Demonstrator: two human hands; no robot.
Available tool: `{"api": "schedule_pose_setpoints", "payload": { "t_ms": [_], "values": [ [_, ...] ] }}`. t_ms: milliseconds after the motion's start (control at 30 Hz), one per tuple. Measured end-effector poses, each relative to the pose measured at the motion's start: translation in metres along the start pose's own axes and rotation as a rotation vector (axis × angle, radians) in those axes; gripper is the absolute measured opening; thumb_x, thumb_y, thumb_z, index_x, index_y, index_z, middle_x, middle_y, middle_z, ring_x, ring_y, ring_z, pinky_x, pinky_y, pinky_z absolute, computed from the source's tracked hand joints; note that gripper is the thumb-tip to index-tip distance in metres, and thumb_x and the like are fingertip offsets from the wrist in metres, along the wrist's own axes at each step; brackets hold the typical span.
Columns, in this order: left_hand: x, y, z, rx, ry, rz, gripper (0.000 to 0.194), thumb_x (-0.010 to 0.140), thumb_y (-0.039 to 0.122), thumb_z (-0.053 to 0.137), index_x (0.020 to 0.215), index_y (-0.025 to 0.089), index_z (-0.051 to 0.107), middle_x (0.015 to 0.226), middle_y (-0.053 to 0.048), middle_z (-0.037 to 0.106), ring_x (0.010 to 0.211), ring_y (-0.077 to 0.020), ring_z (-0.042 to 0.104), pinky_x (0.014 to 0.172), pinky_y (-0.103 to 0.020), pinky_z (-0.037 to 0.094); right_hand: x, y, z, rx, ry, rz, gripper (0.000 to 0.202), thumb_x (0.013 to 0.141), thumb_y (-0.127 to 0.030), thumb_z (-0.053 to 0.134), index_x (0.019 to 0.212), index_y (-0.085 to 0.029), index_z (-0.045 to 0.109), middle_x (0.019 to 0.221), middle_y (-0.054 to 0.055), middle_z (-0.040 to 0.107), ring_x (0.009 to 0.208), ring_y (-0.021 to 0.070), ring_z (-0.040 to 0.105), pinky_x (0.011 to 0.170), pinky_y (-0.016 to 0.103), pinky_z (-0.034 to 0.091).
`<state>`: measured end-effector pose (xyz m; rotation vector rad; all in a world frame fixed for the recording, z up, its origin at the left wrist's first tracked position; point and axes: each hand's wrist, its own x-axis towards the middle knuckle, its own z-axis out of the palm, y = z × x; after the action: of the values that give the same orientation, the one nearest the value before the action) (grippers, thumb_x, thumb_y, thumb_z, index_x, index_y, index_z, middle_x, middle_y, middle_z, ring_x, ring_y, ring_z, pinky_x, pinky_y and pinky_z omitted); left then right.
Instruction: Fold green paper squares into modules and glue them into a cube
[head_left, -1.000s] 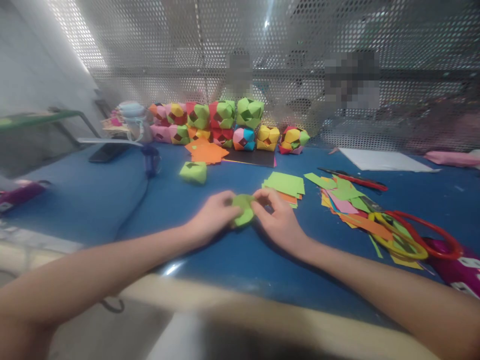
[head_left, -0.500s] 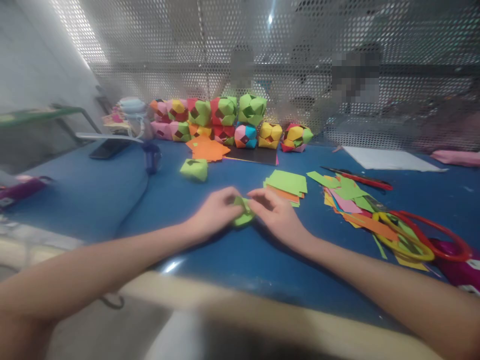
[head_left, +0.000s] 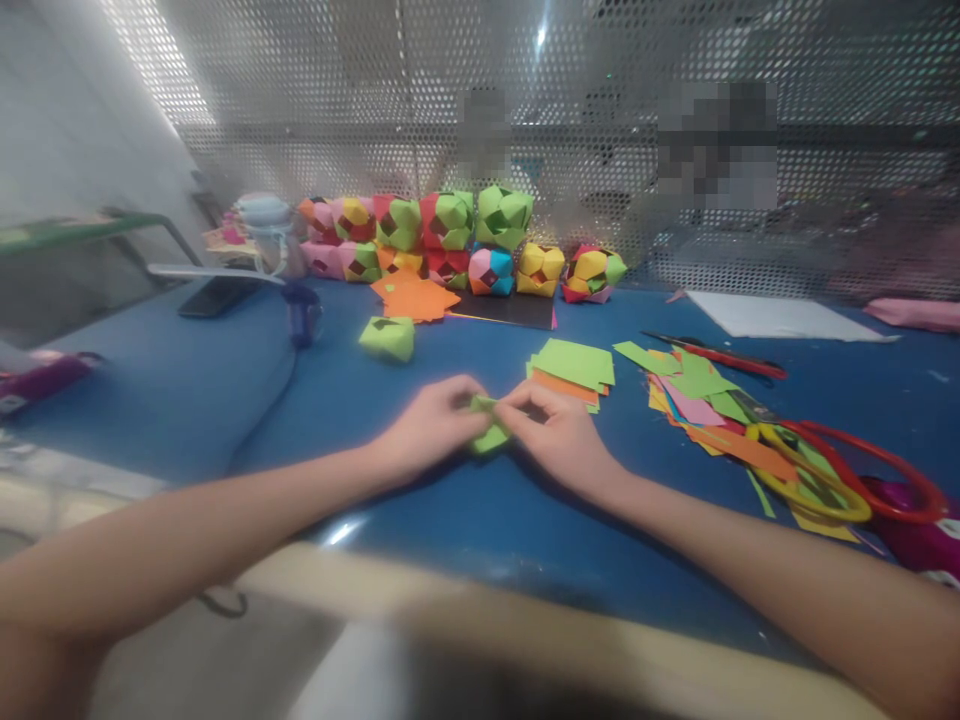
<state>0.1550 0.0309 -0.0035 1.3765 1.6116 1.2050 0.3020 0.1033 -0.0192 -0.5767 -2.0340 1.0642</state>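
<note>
Between my two hands, just above the blue table (head_left: 420,530), is a small piece of green folded paper (head_left: 489,436). My left hand (head_left: 441,422) pinches its left side with thumb and fingers. From the right, my right hand (head_left: 553,428) has its thumb and fingertips closed on the paper's upper right edge. Part of the paper is hidden behind the fingers. Beyond my left hand lies a separate green folded paper piece (head_left: 388,340). A stack of green and orange paper squares (head_left: 576,366) lies just past my right hand.
Folded paper balls (head_left: 502,218) stand stacked along the perforated metal screen (head_left: 315,80). Orange sheets (head_left: 414,298) lie before them. To the right are paper scraps (head_left: 701,385), scissors with yellow handles (head_left: 817,490) and a red-handled tool (head_left: 735,358). A glue gun (head_left: 300,315) stands left.
My right hand's fingertips have come in closer and now press on the green paper's edge. The paper has shifted shape slightly; my left hand stays in nearly the same place.
</note>
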Motion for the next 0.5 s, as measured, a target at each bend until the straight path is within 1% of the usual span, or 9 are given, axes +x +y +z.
{"api": "schedule_pose_setpoints", "payload": {
  "t_ms": [133,233,300,500],
  "values": [
    [0.0012,-0.0005,-0.0007,-0.001,0.007,-0.005,0.013,0.069,0.027,0.061,0.072,0.015,0.055,0.068,0.002,0.054,0.064,-0.0107,0.048,0.058,-0.022,0.039,0.0003,-0.0018,-0.0013,0.034,-0.023,0.035,0.019,0.081,-0.031,0.056,0.068,-0.018,0.060,0.069,0.000,0.059,0.066,0.0129,0.053,0.064,0.026,0.042],
    [0.0014,0.0010,-0.0019,0.025,0.012,-0.009,0.010,0.070,0.024,0.059,0.073,0.016,0.056,0.066,0.003,0.053,0.062,-0.0098,0.046,0.058,-0.021,0.038,0.0019,-0.0024,-0.0028,0.060,-0.028,0.096,0.033,0.086,-0.038,0.048,0.060,-0.018,0.052,0.061,-0.002,0.049,0.059,0.0108,0.045,0.057,0.024,0.038],
    [0.0016,0.0017,-0.0025,0.035,0.019,-0.014,0.008,0.070,0.023,0.059,0.073,0.016,0.056,0.065,0.003,0.053,0.061,-0.0096,0.046,0.057,-0.021,0.037,0.0032,-0.0020,-0.0032,0.053,-0.024,0.113,0.036,0.087,-0.038,0.046,0.057,-0.018,0.049,0.058,-0.003,0.044,0.056,0.0103,0.041,0.055,0.024,0.036],
    [0.0028,-0.0004,-0.0028,0.013,0.014,-0.017,0.010,0.068,0.023,0.060,0.075,0.015,0.058,0.068,0.002,0.056,0.064,-0.0109,0.050,0.059,-0.022,0.040,0.0035,-0.0025,-0.0023,-0.003,-0.015,0.073,0.030,0.085,-0.034,0.049,0.060,-0.018,0.053,0.059,-0.002,0.050,0.058,0.0107,0.045,0.057,0.024,0.039]
  ]
}}
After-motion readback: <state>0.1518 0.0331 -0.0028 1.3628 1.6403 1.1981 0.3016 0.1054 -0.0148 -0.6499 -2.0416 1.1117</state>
